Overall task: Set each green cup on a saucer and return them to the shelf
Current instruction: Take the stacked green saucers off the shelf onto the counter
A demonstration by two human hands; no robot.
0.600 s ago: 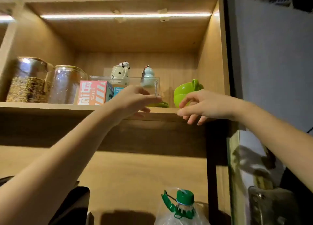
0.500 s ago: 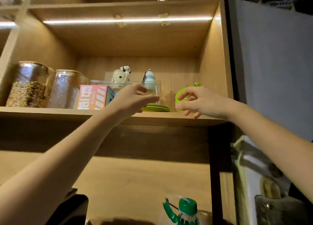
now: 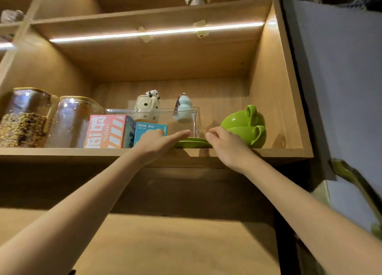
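Note:
Two green cups (image 3: 246,125) sit nested and tilted at the right end of the wooden shelf (image 3: 62,151), handles to the right. Green saucers (image 3: 193,143) lie flat just left of them at the shelf's front edge. My left hand (image 3: 157,143) reaches over the left rim of the saucers, fingers stretched out and apart, holding nothing. My right hand (image 3: 226,145) is at the saucers' right rim, beside the lower cup, fingers curled; whether it grips the saucer I cannot tell.
Behind the saucers stands a clear plastic bin (image 3: 175,117) with a spotted ceramic pot (image 3: 146,105) and a pale blue gourd bottle (image 3: 183,107). Left of it are an orange box (image 3: 107,132), a blue box (image 3: 148,130) and two glass jars (image 3: 26,117). A grey door (image 3: 339,88) stands open at the right.
The view tilted up and closer to the shelf. My right hand moved off the green cups, leftward and down to the saucers' rim. My left hand slid right toward the saucers.

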